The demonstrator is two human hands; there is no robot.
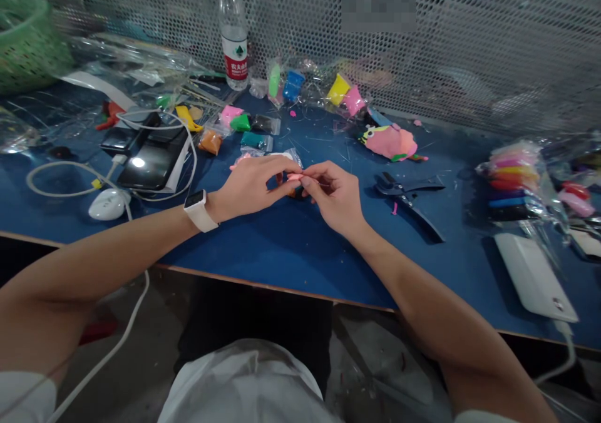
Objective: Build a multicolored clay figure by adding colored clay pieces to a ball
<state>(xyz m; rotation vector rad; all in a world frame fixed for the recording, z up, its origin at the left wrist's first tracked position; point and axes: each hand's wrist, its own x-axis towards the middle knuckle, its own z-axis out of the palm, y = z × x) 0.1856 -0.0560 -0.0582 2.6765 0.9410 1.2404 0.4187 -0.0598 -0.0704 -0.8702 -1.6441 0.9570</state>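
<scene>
A small lump of pink modelling clay (295,177) is pinched between my two hands above the blue table. My left hand (256,185), with a white-banded watch at the wrist, has its thumb and fingers on the lump's left side. The fingertips of my right hand (334,194) close on its right end. Something dark and orange lies beneath the fingers, mostly hidden. Behind the hands are small clay packs, among them a teal one (256,140). A pink clay figure (389,142) with an eye and yellow and green parts lies on its side farther right.
Pliers-like cutters (408,191) lie at right, near a white power bank (535,276) and bagged clay sticks (514,182). A water bottle (235,47) stands by the mesh wall. At left are a black phone (153,160), cables and a green basket (35,41).
</scene>
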